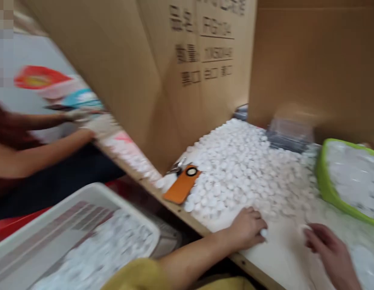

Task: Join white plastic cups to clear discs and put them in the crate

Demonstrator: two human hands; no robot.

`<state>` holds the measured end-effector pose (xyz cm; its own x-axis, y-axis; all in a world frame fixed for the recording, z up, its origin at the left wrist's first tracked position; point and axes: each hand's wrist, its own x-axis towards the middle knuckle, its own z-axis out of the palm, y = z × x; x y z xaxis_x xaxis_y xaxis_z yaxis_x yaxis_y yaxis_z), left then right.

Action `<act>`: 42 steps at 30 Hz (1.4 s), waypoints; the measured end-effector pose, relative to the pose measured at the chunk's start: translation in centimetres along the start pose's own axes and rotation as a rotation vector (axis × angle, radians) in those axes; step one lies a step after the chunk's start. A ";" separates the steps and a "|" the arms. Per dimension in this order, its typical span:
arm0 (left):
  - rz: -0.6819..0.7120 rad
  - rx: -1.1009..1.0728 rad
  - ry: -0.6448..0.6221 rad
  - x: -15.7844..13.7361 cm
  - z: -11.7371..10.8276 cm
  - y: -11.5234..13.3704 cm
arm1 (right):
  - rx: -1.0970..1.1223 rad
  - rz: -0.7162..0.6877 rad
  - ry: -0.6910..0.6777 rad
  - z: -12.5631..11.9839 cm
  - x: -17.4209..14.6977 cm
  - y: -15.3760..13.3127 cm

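Observation:
My left hand (248, 227) rests near the front edge of the table, its fingers curled around a small white round piece (263, 233). To its right, my right hand (330, 247) pinches what looks like another small white piece (305, 228) between thumb and forefinger; blur hides its details. Just beyond both hands spreads a large heap of similar white pieces (235, 165). An orange tag-like object (180, 187) with a dark-ringed hole lies at the left edge of the heap.
Cardboard panels (205, 100) stand behind the heap. A green-rimmed basket (322, 177) of clear or white pieces is at right, near a clear plastic box (289, 133). Lower left, a white crate (96, 191) holds more pieces. Beyond the cardboard, another person's arms (48, 155) reach over a table.

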<state>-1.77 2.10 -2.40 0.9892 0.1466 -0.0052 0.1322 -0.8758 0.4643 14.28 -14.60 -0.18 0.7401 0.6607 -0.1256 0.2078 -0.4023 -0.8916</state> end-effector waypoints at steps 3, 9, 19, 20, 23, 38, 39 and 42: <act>-0.050 -0.084 0.007 1.0 -0.2 -0.2 | 0.193 0.073 -0.146 0.9 -1.4 0.4; -0.128 -0.149 -0.004 1.9 -0.2 0.1 | 0.331 0.226 -0.232 6.1 -0.4 -0.1; -0.061 -0.279 -0.089 2.1 -1.7 -0.3 | 0.114 0.331 -0.378 5.8 1.4 -0.7; -0.061 -0.325 -0.118 2.1 -2.2 -0.3 | 0.096 0.343 -0.399 5.7 1.5 -0.9; -0.162 -0.410 -0.183 2.5 -3.4 -0.2 | 0.074 0.364 -0.431 5.3 1.5 -1.4; 0.029 -0.232 -0.089 2.9 -0.7 -0.5 | 0.169 0.392 -0.424 3.9 0.7 -1.2; 0.037 -0.229 -0.077 2.9 -0.4 -0.4 | 0.161 0.396 -0.426 3.9 0.6 -1.1; 0.048 -0.234 -0.071 2.8 -0.3 -0.5 | 0.138 0.419 -0.426 3.9 0.6 -1.2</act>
<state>0.96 3.09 -2.41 0.9971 0.0674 -0.0363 0.0746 -0.7493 0.6581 11.97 -11.26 -0.92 0.4142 0.6711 -0.6149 -0.1515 -0.6153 -0.7736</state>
